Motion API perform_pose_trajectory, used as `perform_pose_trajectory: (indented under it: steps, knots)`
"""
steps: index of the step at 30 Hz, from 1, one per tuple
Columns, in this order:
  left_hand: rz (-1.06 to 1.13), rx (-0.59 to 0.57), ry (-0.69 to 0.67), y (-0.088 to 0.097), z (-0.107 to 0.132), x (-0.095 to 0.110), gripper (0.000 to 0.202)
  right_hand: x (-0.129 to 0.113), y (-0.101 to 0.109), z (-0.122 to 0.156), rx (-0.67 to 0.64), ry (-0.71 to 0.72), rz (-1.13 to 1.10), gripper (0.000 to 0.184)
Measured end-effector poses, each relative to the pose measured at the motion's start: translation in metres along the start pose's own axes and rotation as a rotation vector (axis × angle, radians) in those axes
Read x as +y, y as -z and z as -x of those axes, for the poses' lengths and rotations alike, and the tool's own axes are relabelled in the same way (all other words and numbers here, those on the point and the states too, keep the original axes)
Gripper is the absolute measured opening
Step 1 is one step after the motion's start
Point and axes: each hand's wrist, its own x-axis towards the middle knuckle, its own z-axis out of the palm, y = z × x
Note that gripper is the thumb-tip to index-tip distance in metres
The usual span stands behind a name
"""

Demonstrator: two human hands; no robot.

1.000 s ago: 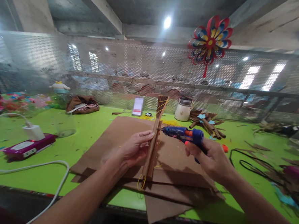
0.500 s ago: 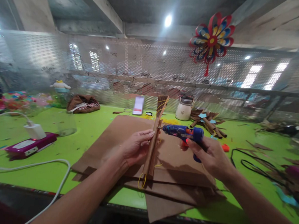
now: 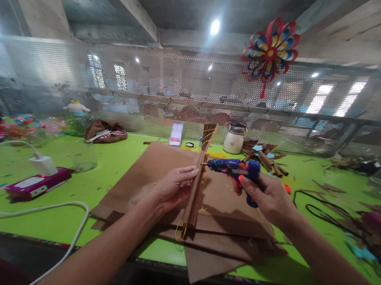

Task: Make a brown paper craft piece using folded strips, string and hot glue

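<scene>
My left hand (image 3: 176,185) is closed around the middle of a brown rolled-paper piece (image 3: 191,200), its thumb and fingertips pinching the edge. That piece stands tilted, with a pleated, fanned top wrapped in yellow string (image 3: 180,232); a loop of the string hangs at the lower end. My right hand (image 3: 267,196) grips a blue glue gun (image 3: 236,167) by its handle, fingers round the orange trigger. The metal nozzle points left and is at the paper piece, just above my left fingertips; whether it touches I cannot tell. Beneath lie stacked brown paper sheets (image 3: 140,174).
A purple power strip (image 3: 39,184) with a white charger and cable lies left on the green table (image 3: 112,155). Behind the sheets stand a phone (image 3: 176,134) and a white jar (image 3: 234,138). Rolled paper pieces (image 3: 268,158) and a black cord (image 3: 321,213) lie right.
The top of the paper piece has tipped slightly to the right. My left fingers have shifted a little right with it; the glue gun stays nearly in place.
</scene>
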Motion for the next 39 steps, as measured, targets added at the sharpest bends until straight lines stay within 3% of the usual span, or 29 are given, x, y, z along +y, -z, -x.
perform_pose_trajectory:
  steps: [16, 32, 39]
  knots:
    - [0.023, 0.013, 0.009, -0.0022, 0.0015, 0.0017, 0.019, 0.0014, -0.0015, 0.0029, 0.06, -0.046, -0.007, 0.033]
    - [0.066, 0.029, -0.031, -0.0003, 0.0, 0.0037, 0.014, -0.0013, 0.003, 0.0051, -0.064, 0.03, 0.099, 0.027]
    - [0.047, 0.065, -0.001, -0.004, 0.0013, 0.004, 0.024, -0.0015, -0.0007, 0.0031, 0.057, -0.009, 0.074, 0.03]
